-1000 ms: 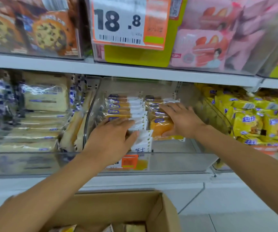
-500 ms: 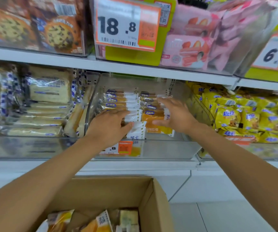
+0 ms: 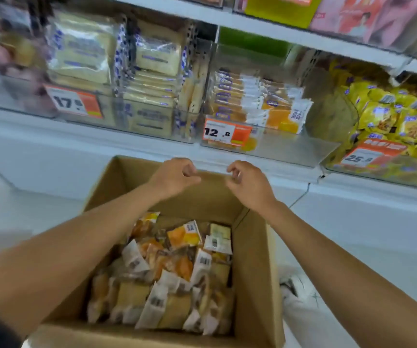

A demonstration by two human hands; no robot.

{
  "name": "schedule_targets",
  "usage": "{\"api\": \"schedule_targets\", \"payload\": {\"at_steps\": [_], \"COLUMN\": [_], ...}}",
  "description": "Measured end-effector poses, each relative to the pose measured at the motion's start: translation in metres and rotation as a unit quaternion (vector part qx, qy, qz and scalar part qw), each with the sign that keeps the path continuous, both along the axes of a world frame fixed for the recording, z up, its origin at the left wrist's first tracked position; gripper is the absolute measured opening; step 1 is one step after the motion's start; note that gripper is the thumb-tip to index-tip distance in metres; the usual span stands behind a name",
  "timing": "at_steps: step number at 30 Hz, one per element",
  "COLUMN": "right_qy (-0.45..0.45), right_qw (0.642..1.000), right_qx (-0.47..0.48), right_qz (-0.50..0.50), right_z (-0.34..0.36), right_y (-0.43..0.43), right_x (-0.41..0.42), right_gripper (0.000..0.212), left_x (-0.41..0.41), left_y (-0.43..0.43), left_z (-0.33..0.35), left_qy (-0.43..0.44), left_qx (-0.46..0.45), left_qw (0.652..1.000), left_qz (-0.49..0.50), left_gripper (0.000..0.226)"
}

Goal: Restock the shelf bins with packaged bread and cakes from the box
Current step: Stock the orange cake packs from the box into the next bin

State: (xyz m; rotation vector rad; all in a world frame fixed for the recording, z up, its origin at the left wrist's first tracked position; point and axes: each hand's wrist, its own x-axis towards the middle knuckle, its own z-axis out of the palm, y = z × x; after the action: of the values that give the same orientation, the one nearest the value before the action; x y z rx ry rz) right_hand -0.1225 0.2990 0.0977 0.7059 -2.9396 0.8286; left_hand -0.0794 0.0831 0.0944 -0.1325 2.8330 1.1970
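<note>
An open cardboard box (image 3: 255,259) sits below me, filled with several orange and white packaged cakes (image 3: 177,267). My left hand (image 3: 174,175) and my right hand (image 3: 249,183) hover side by side above the box's far edge. Both hold nothing, their fingers loosely curled. Straight ahead is a clear shelf bin (image 3: 290,149) with a 12.8 price tag (image 3: 226,133). It holds rows of the same orange packaged cakes (image 3: 257,101), standing toward its left and back.
Left of that bin, a clear bin holds pale bread packs (image 3: 149,79) behind a 17.8 tag (image 3: 75,102). To the right, a bin is piled with yellow packets (image 3: 401,116). Pink boxes (image 3: 368,16) fill the shelf above. White floor lies right of the box.
Both hands have come out of the 12.8 bin and dropped to above the box, leaving the cakes in the bin. My view has tilted down onto the box.
</note>
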Motion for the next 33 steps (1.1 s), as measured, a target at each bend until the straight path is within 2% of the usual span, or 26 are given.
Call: {"api": "schedule_targets", "payload": {"at_steps": [4, 8, 13, 15, 18, 19, 20, 22, 24, 28, 30, 31, 33], "right_qy": [-0.145, -0.271, -0.398, -0.389, -0.331, -0.335, -0.337, -0.358, -0.382, -0.396, -0.411, -0.434, -0.488], "right_qw": [0.986, 0.958, 0.914, 0.915, 0.917, 0.915, 0.918, 0.920, 0.913, 0.907, 0.889, 0.868, 0.833], "right_qx": [0.084, 0.089, 0.060, 0.093, 0.221, 0.223, 0.198, 0.094, 0.019, -0.076, -0.148, -0.187, -0.229], "right_qz": [-0.002, -0.035, -0.042, -0.047, -0.027, -0.040, -0.067, -0.132, -0.145, -0.119, -0.140, -0.152, -0.127], "right_z": [-0.088, -0.165, -0.256, -0.281, -0.307, -0.314, -0.319, -0.322, -0.314, -0.261, -0.230, -0.216, -0.194], "right_y": [-0.012, -0.027, -0.051, -0.064, -0.076, -0.079, -0.081, -0.084, -0.085, -0.075, -0.067, -0.063, -0.059], "right_x": [0.024, 0.028, 0.012, 0.001, -0.009, -0.012, -0.013, -0.015, -0.010, 0.002, 0.004, 0.004, 0.008], "right_gripper": [0.023, 0.023, 0.055, 0.058, 0.077, 0.079, 0.074, 0.052, 0.038, 0.040, 0.041, 0.042, 0.042], "left_x": [0.044, 0.066, 0.074, 0.075, 0.077, 0.077, 0.077, 0.075, 0.075, 0.074, 0.072, 0.070, 0.065], "left_y": [-0.041, -0.065, -0.075, -0.078, -0.082, -0.083, -0.083, -0.082, -0.079, -0.069, -0.065, -0.063, -0.059], "left_z": [-0.078, -0.137, -0.180, -0.192, -0.202, -0.204, -0.206, -0.206, -0.207, -0.198, -0.190, -0.183, -0.173], "left_qy": [-0.108, -0.176, -0.188, -0.188, -0.198, -0.201, -0.204, -0.208, -0.211, -0.213, -0.197, -0.198, -0.248], "left_qx": [-0.008, 0.031, 0.090, 0.101, 0.104, 0.105, 0.103, 0.100, 0.110, 0.148, 0.189, 0.209, 0.279], "left_qw": [0.993, 0.978, 0.966, 0.964, 0.963, 0.962, 0.961, 0.959, 0.956, 0.945, 0.932, 0.924, 0.894], "left_qz": [0.036, 0.104, 0.155, 0.156, 0.153, 0.151, 0.153, 0.162, 0.173, 0.199, 0.238, 0.251, 0.246], "left_gripper": [0.023, 0.021, 0.021, 0.020, 0.020, 0.020, 0.020, 0.020, 0.022, 0.032, 0.050, 0.067, 0.095]}}
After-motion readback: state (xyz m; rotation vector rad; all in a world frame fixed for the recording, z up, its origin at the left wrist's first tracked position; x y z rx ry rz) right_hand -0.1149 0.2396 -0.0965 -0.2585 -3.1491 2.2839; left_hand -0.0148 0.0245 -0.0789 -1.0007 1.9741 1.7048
